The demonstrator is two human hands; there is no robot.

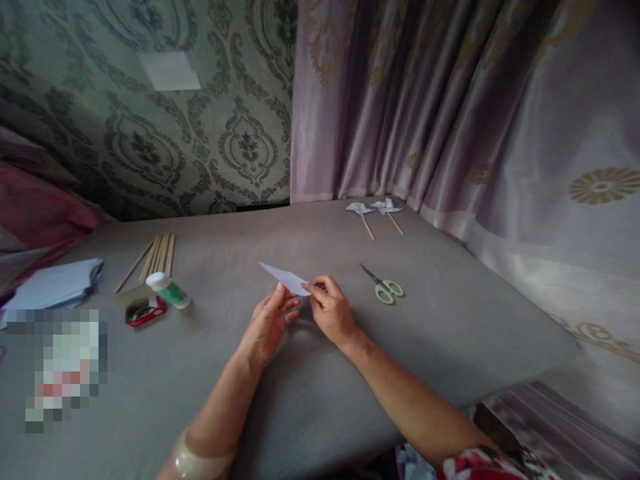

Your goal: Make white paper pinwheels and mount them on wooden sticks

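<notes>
Above the middle of the table, a piece of white paper (286, 277) is held between both hands, its pointed end up toward the far left. My left hand (270, 320) grips its lower edge, thumb on top and the other fingers curled below. At the paper's right corner, my right hand (330, 307) pinches it between thumb and fingers. Green-handled scissors (384, 287) lie to the right of my right hand, blades pointing away. Farther back rest two white paper pinwheels, the left pinwheel (361, 211) and the right pinwheel (387, 208), each on a wooden stick.
On the left of the grey-covered table (320, 413) are several wooden sticks (159, 257), a white-and-green glue bottle (169, 290), a small red open box (145, 310) and a paper stack (55, 283). A pixelated item (67, 367) lies nearer. Curtains (500, 133) border the right side.
</notes>
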